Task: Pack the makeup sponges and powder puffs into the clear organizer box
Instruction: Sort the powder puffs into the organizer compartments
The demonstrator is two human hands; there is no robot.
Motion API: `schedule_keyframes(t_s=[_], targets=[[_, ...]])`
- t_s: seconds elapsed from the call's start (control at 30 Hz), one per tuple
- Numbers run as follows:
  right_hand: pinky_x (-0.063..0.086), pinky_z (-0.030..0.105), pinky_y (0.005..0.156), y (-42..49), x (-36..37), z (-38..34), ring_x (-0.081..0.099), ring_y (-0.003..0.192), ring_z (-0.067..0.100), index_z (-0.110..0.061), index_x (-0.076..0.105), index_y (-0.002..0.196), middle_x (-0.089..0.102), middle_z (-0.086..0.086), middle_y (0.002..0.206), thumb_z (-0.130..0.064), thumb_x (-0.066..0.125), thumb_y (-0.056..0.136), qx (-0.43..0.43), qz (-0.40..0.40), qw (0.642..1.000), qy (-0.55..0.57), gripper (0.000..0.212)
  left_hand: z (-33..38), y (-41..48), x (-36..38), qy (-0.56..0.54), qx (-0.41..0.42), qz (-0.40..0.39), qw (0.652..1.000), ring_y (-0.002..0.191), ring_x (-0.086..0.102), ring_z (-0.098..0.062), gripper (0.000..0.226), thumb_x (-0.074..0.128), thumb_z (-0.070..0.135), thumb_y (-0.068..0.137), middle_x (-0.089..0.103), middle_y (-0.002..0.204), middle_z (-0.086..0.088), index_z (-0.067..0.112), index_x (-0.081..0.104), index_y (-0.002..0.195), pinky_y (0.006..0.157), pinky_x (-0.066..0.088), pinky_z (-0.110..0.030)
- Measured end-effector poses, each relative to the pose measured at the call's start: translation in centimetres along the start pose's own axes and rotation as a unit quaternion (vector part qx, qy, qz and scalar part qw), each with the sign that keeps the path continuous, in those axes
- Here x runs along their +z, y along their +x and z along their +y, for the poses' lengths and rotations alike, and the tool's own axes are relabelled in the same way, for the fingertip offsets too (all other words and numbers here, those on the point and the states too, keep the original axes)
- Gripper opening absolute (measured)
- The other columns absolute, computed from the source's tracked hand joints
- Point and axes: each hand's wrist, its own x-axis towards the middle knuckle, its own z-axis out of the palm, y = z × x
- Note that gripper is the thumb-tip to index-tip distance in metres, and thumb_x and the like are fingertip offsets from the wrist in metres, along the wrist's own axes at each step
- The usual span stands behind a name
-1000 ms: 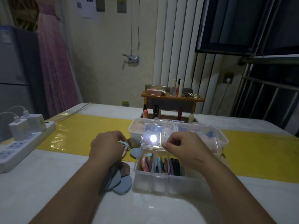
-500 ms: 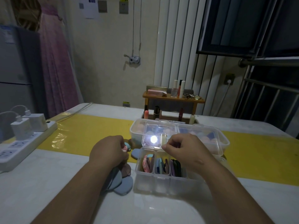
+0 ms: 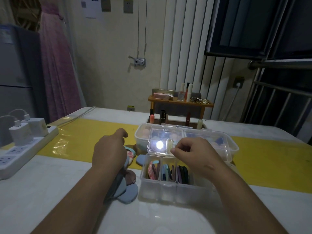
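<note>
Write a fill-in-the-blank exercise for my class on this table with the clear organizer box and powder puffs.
The loose flat blue powder puffs lie on the white table to the ___ of the clear plastic organizer box.
The glossy runner across the table is ___.
The long white power strip carries ___ white chargers.
The left hand is above the loose puffs; the right hand is above the ___.
Missing words: left; yellow; two; box.
</note>
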Motion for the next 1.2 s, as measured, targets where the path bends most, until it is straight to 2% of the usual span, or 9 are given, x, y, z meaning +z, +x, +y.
schedule_keyframes(t_s=[0.1,0.23,0.4,0.63,0.73,0.83,0.93,1.07,1.2], targets=[[0.051,0.028,0.076,0.0,-0.2,0.1,0.06,0.081,0.007,-0.021,0.073,0.088,0.065,-0.009,0.08,-0.033,0.063,0.094,-0.003,0.002,1.0,0.018,0.016,0.9,-0.3,-0.2,-0.078,0.012,0.039,0.996,0.079,0.054,-0.023,0.016,0.051,0.011,0.096,0.061,0.088,-0.007,0.024,0.054,0.105,0.059,0.041,-0.033],[0.054,0.032,0.078,0.0,-0.2,0.0,0.06,0.082,0.007,-0.022,0.072,0.091,0.065,-0.01,0.083,-0.031,0.064,0.092,-0.014,0.01,0.999,0.036,0.011,2.5,-1.2,-1.0,-0.278,0.021,-0.012,0.96,0.079,0.064,-0.011,0.012,0.055,0.01,0.096,0.066,0.085,0.005,0.022,0.053,0.094,0.061,0.049,-0.022],[0.056,0.031,0.078,-0.1,0.0,-0.4,0.06,0.082,0.007,-0.03,0.066,0.094,0.063,-0.015,0.09,-0.03,0.063,0.094,-0.031,0.002,0.999,0.045,0.003,3.3,-1.6,-1.1,-0.359,0.031,-0.034,0.932,0.073,0.063,0.002,0.014,0.071,0.006,0.085,0.068,0.077,0.008,0.018,0.066,0.079,0.059,0.049,-0.009],[0.051,0.018,0.075,-0.5,0.1,-1.2,0.06,0.09,0.003,-0.044,0.06,0.1,0.059,-0.025,0.101,-0.027,0.056,0.098,-0.053,-0.05,0.994,0.08,0.017,3.9,-1.9,-1.2,-0.451,0.037,-0.047,0.89,0.069,0.066,-0.003,0.019,0.071,-0.001,0.083,0.07,0.073,0.009,0.017,0.068,0.078,0.062,0.053,-0.016],[0.049,0.017,0.072,-0.6,0.3,-1.4,0.06,0.09,0.001,-0.041,0.067,0.101,0.065,-0.02,0.099,-0.027,0.057,0.098,-0.052,-0.06,0.994,0.074,0.017,4.1,-2.0,-0.8,-0.459,0.054,-0.081,0.883,0.071,0.067,-0.008,0.021,0.07,-0.004,0.083,0.07,0.074,0.005,0.016,0.069,0.079,0.067,0.055,-0.022],[0.051,0.02,0.073,-0.6,0.2,-1.5,0.059,0.083,0.0,-0.043,0.068,0.092,0.066,-0.019,0.088,-0.026,0.061,0.095,-0.053,-0.043,0.995,0.069,0.018,4.3,-2.2,-0.8,-0.451,0.086,-0.114,0.881,0.075,0.068,-0.006,0.022,0.068,-0.004,0.084,0.071,0.077,0.009,0.018,0.069,0.082,0.07,0.055,-0.021],[0.052,0.022,0.075,-0.4,-0.2,-1.1,0.061,0.082,0.002,-0.037,0.07,0.085,0.068,-0.015,0.083,-0.02,0.065,0.091,-0.043,-0.006,0.995,0.095,0.019,4.3,-2.3,-0.7,-0.392,0.098,-0.114,0.908,0.078,0.063,-0.007,0.022,0.069,0.005,0.086,0.067,0.082,0.009,0.026,0.068,0.082,0.067,0.052,-0.019],[0.057,0.035,0.079,-0.3,-1.2,-0.6,0.065,0.082,0.012,-0.023,0.071,0.082,0.069,-0.004,0.08,-0.007,0.066,0.086,-0.024,0.03,0.992,0.117,0.017,3.7,-2.0,-0.3,-0.328,0.048,-0.126,0.935,0.08,0.056,-0.013,0.021,0.069,0.013,0.086,0.057,0.095,0.004,0.031,0.068,0.078,0.061,0.051,-0.029],[0.057,0.049,0.083,-0.3,-2.1,-0.1,0.066,0.082,0.025,-0.018,0.069,0.074,0.068,0.003,0.075,-0.01,0.065,0.079,-0.001,0.039,0.993,0.116,0.01,3.5,-2.1,0.0,-0.267,0.036,-0.205,0.941,0.084,0.064,-0.014,0.01,0.066,0.024,0.089,0.065,0.092,0.006,0.032,0.067,0.094,0.078,0.057,-0.037]])
